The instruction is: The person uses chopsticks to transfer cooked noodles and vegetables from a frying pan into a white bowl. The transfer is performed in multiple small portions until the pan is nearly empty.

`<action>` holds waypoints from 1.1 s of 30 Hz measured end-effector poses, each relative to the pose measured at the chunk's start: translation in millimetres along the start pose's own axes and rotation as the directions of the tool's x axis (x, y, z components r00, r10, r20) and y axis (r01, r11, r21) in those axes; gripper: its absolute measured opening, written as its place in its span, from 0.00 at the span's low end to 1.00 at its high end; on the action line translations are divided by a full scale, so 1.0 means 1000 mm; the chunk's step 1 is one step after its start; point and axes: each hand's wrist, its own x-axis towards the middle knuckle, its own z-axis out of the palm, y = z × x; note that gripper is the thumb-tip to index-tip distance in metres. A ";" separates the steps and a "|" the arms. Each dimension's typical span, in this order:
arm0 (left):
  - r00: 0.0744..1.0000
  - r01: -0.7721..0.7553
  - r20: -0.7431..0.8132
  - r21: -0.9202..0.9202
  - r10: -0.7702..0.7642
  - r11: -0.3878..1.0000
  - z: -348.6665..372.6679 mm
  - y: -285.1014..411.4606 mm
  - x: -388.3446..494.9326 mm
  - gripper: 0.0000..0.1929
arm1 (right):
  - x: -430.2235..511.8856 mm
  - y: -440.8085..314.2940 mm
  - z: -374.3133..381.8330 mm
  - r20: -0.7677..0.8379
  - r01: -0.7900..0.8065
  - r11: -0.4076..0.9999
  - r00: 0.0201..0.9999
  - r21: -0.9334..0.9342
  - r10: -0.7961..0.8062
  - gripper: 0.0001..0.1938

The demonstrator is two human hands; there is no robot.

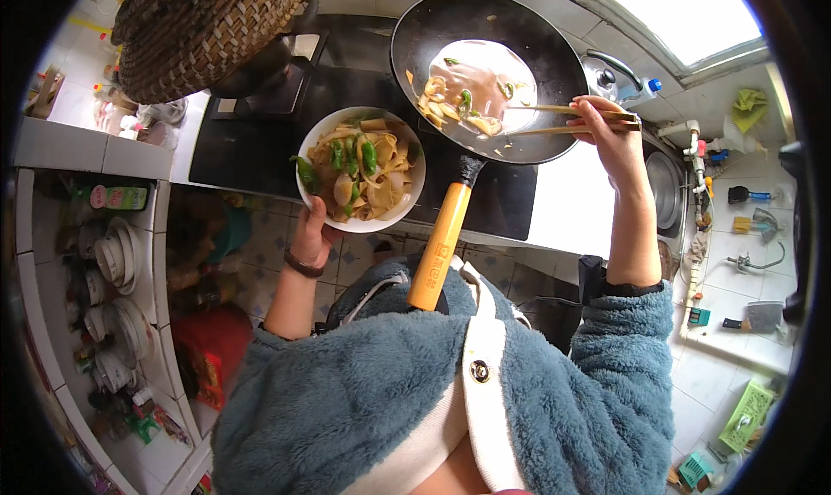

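My left hand [315, 235] grips the near rim of a white bowl [316, 131], which is heaped with pale, flat strips and pieces of green pepper [369, 156]. In my right hand [600, 128] is a pair of chopsticks [552, 130], their tips reaching into a black wok [448, 24]. Shiny brown liquid [483, 79] pools in the wok. More pale pieces [439, 101] and a few bits of green pepper lie along its left and near side. The wok's wooden handle [441, 245] points toward my body, with neither hand on it.
A woven lid [201, 34] rises over a dark pot at the back left of the black cooktop [260, 151]. Behind the wok's right side stands a glass lid [607, 79]. Shelves at left hold stacked bowls [120, 254]. A cleaver [759, 318] hangs on the right wall.
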 end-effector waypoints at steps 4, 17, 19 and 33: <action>0.999 -0.023 -0.028 0.024 0.023 0.999 0.004 0.002 0.000 0.34 | 0.004 0.016 0.008 0.057 -0.104 0.970 0.994 0.218 0.093 0.11; 1.000 0.014 0.009 0.076 -0.015 0.997 0.000 0.003 0.002 0.31 | 0.016 0.016 0.036 0.078 0.017 0.946 0.996 0.325 -0.045 0.11; 0.998 0.062 0.017 0.070 -0.063 0.996 -0.001 0.003 0.001 0.33 | 0.016 0.017 0.047 0.088 -0.026 0.941 0.996 0.338 -0.004 0.11; 0.997 0.060 0.046 0.033 -0.061 0.998 0.004 0.002 -0.001 0.33 | 0.008 0.004 0.030 -0.044 0.010 0.917 0.999 0.398 0.008 0.09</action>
